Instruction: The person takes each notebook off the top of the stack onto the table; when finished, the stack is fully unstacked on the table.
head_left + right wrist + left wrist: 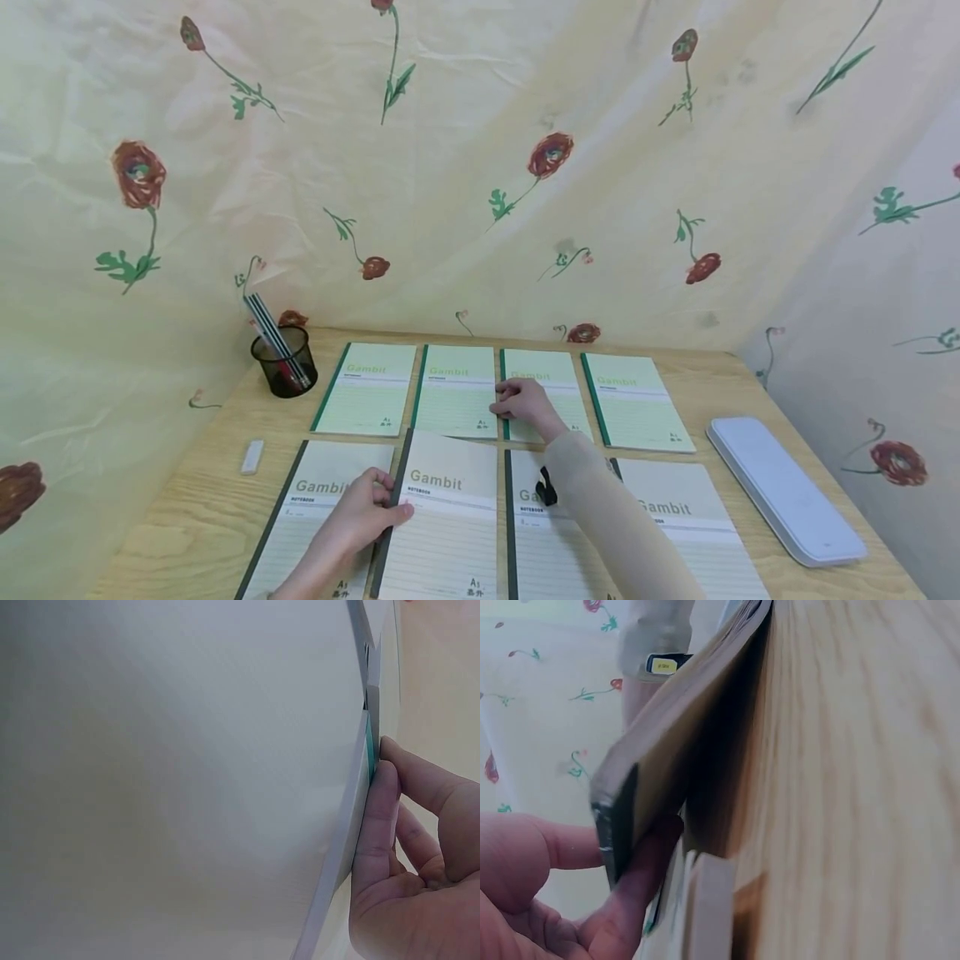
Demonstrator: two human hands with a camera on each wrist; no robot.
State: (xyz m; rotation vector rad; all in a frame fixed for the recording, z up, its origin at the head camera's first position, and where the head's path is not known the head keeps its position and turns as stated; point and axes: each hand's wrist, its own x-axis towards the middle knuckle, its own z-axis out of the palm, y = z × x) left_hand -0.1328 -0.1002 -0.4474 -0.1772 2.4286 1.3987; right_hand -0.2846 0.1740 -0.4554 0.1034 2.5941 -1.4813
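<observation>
A dark-spined Gambit notebook (438, 533), second from left in the front row, has its left edge raised off the table. My left hand (360, 517) pinches that spine, the thumb on the cover and fingers beneath it. My right hand (528, 404) lies over the left side of the third green-spined notebook (555, 375), its bent fingertips at the seam beside the second green-spined notebook (453, 392). In the right wrist view, those fingertips meet near a green spine (370, 746); whether they pinch it is unclear.
Other Gambit notebooks (641, 400) complete two rows, partly covered by my right sleeve (611, 508). A black mesh cup (281, 362) of pencils stands at the back left, with a white eraser-like block (252, 457) nearer. At the right lies a white flat case (783, 487).
</observation>
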